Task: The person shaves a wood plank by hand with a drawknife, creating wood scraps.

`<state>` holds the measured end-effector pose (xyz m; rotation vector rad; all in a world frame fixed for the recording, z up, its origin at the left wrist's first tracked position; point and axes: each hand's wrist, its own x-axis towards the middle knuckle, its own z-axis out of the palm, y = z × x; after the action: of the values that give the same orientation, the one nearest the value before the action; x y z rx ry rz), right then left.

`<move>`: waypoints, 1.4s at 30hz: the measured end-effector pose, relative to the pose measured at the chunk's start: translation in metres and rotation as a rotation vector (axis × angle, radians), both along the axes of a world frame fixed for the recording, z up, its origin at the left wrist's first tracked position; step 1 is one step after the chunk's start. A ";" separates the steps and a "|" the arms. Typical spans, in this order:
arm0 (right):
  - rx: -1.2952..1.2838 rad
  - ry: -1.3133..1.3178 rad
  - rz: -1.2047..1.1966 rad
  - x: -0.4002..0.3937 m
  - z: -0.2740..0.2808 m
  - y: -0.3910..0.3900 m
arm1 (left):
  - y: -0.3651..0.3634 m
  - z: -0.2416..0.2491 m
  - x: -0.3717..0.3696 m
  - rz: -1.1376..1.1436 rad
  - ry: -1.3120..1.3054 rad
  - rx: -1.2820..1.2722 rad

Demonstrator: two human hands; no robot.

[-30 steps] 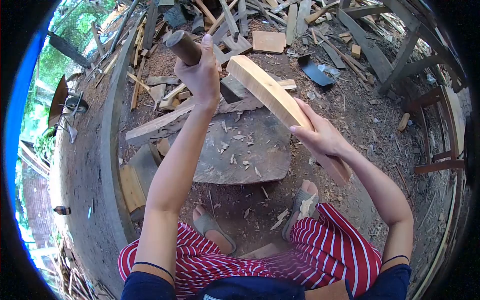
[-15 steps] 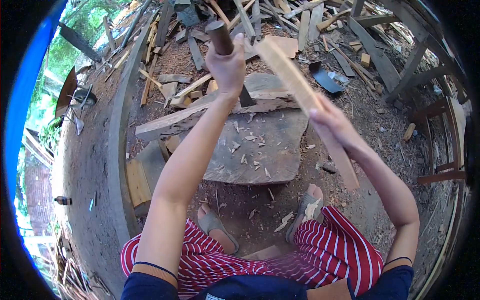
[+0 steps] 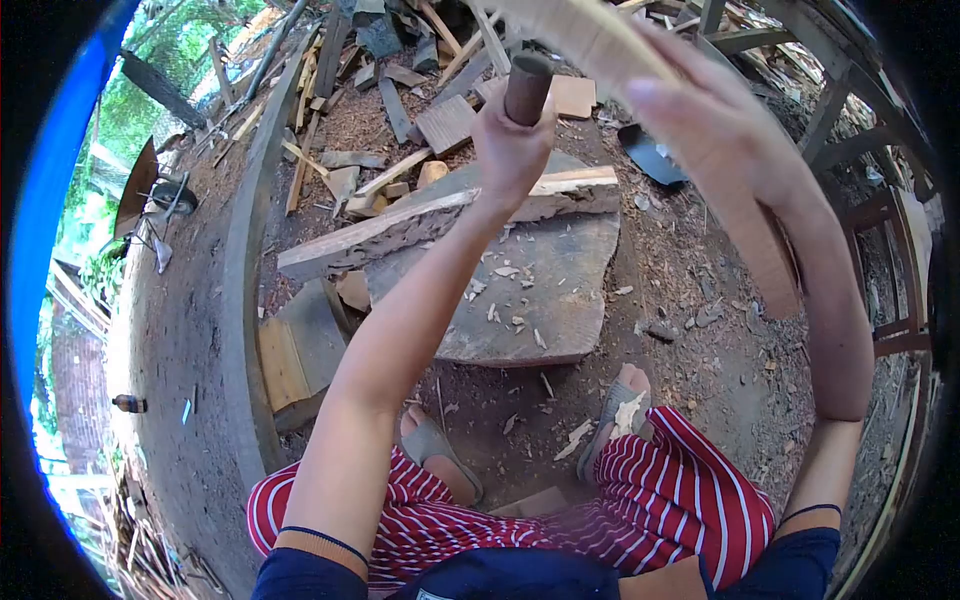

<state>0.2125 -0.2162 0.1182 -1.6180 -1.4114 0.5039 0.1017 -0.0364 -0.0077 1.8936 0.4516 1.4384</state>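
Left hand: the left hand (image 3: 513, 150) is clenched round an upright dark wooden handle (image 3: 527, 88); the tool's lower end is hidden
Right hand: the right hand (image 3: 705, 120), blurred, grasps a curved wooden piece (image 3: 600, 42); the piece slants from the top edge down beside the forearm
Tabletop: below the hands, a low wooden tabletop (image 3: 545, 325) bears a rough beam (image 3: 390, 232) and pale chips
Ground: sandalled feet nearby; scrap wood (image 3: 446, 125) lies beyond

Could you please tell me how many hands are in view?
2: the left hand, near the top centre, grips a handle; the right hand, blurred at upper right, holds a curved board. No other hand shows.
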 end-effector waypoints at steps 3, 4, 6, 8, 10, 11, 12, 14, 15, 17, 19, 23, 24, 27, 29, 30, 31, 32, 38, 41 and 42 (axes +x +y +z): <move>0.082 0.136 -0.001 -0.007 0.004 -0.005 | -0.006 -0.004 0.009 -0.045 0.048 -0.039; 0.134 0.043 -0.017 -0.003 -0.014 -0.003 | -0.006 -0.006 0.012 -0.055 0.059 -0.014; 0.106 -0.266 -0.105 0.002 -0.036 -0.004 | -0.006 -0.007 0.022 -0.149 0.014 0.025; 0.009 -0.148 -0.039 0.015 -0.021 -0.019 | -0.006 -0.014 0.025 -0.163 0.057 -0.039; 0.030 0.021 -0.008 0.014 -0.012 -0.024 | -0.015 -0.008 0.020 -0.113 0.122 -0.020; 0.160 0.054 -0.051 0.011 -0.013 -0.023 | -0.010 -0.009 0.019 -0.078 0.215 0.013; 0.178 0.017 -0.071 0.021 -0.019 -0.023 | -0.009 -0.009 0.019 -0.079 0.206 0.024; 0.207 -0.027 -0.079 0.028 -0.031 -0.021 | -0.008 -0.008 0.020 -0.068 0.190 0.045; 0.099 0.008 -0.048 0.022 -0.036 -0.024 | -0.008 -0.008 0.021 -0.095 0.141 0.032; 0.004 0.052 -0.038 0.021 -0.045 -0.028 | -0.008 -0.007 0.024 -0.144 0.101 0.032; 0.003 0.068 -0.049 0.029 -0.051 -0.030 | -0.014 -0.007 0.020 -0.144 0.134 -0.018; 0.024 0.201 -0.029 0.032 -0.069 -0.027 | 0.003 -0.011 0.012 -0.079 0.161 -0.138; -0.052 0.224 -0.045 0.030 -0.077 -0.029 | -0.001 0.000 0.004 -0.108 0.039 -0.118; -0.352 0.182 -0.074 0.014 -0.094 -0.042 | 0.017 0.010 -0.023 -0.192 -0.129 -0.381; -0.469 0.141 -0.039 0.015 -0.129 -0.042 | 0.037 0.011 -0.040 -0.194 -0.179 -0.497; -0.490 0.081 -0.046 0.017 -0.149 -0.041 | 0.037 0.019 -0.049 -0.152 -0.121 -0.540; -0.513 0.023 -0.049 0.015 -0.158 -0.041 | 0.042 0.021 -0.056 -0.147 -0.125 -0.546; -0.539 -0.018 -0.054 0.015 -0.163 -0.043 | 0.048 0.022 -0.065 -0.138 -0.136 -0.534; -0.559 -0.090 -0.093 0.010 -0.158 -0.041 | 0.058 0.025 -0.083 -0.085 -0.291 -0.453; -0.558 -0.013 -0.095 0.007 -0.158 -0.042 | 0.052 0.019 -0.078 -0.093 -0.333 -0.464; -0.544 0.065 -0.094 0.006 -0.157 -0.041 | 0.052 0.017 -0.075 -0.110 -0.343 -0.453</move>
<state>0.2182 -0.2569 -0.0390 -2.0607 -1.2014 0.9346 0.0270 0.0152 0.0091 1.2679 0.4527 1.4107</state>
